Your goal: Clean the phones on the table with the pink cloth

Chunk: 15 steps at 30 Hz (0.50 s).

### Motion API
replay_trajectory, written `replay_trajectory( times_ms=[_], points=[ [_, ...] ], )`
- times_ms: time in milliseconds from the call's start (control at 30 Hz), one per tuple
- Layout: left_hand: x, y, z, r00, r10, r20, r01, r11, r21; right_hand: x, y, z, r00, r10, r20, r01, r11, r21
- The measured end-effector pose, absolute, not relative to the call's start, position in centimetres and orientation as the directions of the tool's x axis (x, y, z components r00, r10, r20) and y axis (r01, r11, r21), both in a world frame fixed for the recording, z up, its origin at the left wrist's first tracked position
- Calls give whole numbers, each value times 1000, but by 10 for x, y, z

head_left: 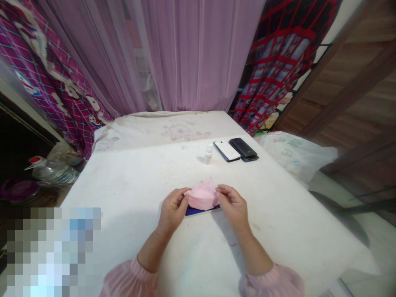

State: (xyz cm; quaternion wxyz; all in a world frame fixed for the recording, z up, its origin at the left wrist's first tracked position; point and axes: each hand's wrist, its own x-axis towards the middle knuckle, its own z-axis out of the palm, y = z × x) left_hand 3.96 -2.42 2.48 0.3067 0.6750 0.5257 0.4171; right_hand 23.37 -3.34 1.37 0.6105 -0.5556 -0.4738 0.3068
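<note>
On the bench point(130, 181), a pink cloth point(202, 196), judged soft, light and best held by its edges, was pinched at opposite sides by left grip point(173, 207) and right grip point(234, 206) over a blue item point(194, 212).

1. The white surface point(130, 185) is brightly and fairly evenly lit, while the edge at 9 o'clock is left nearly black.
2. Soft shadows are thrown toward 9 o'clock by the small bottle point(208, 156) and the right hand point(234, 205); light from about 3 o'clock is thus suggested.
3. Folds in the pink cloth point(202, 192) are marked by gentle shading.
4. Wooden panels point(355, 82) at 2 o'clock are tilted by wide-angle distortion.
5. Bottle lettering is blurred.
6. Toward 8 o'clock, the view is hidden by coarse pixelation.
</note>
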Motion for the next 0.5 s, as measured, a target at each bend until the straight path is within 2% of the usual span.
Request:
replay_trajectory(
  times_ms=[100, 200, 333, 500],
  points=[
    [37, -25, 24, 80, 968, 237, 489, -245, 837, 235, -34, 14, 320, 893, 317, 297, 224, -928],
    [37, -26, 22, 75, 984, 164, 475, -179, 862, 235, -35, 15, 248, 871, 423, 458, 280, -844],
    [34, -27, 24, 56, 996, 75, 480, -92, 872, 236, -36, 16, 189, 822, 538, 579, 349, -737],
    [26, -26, 25, 84, 996, -16, 553, -33, 832, 243, -31, 10, 172, 788, 592, 751, 284, -597]
  ],
)
